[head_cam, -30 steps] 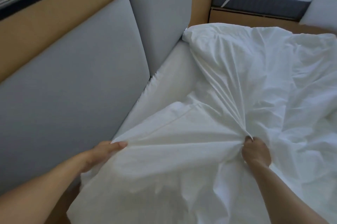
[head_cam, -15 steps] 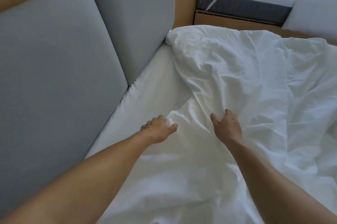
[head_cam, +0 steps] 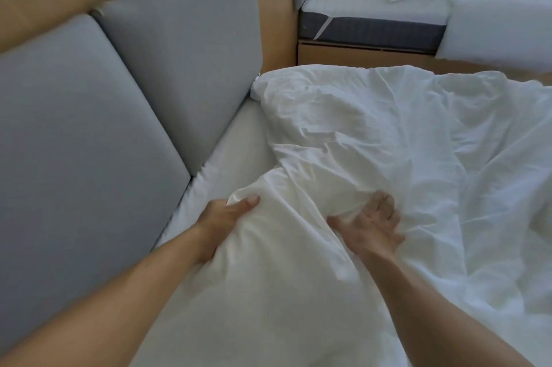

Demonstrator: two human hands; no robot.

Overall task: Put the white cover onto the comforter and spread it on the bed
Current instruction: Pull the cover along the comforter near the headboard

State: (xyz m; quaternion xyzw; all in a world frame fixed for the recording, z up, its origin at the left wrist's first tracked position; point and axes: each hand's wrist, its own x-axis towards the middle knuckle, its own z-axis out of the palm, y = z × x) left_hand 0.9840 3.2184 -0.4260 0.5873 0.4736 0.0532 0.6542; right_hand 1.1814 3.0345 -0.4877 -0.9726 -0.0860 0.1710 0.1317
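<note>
While gripping the near corner of the comforter (head_cam: 283, 262), left hand (head_cam: 222, 219) and right hand (head_cam: 373, 224) both clenched into the white cover (head_cam: 388, 127), looks already cased but rumpled on the bed (head_cam: 236, 142) beside the grey headboard (head_cam: 89, 142); spreading flat yet to do.

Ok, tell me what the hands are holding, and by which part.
Both hold the crumpled white covered comforter: the left hand grips a bunched fold at its edge nearest the grey padded headboard, the right hand clutches a bunch further in.
</note>
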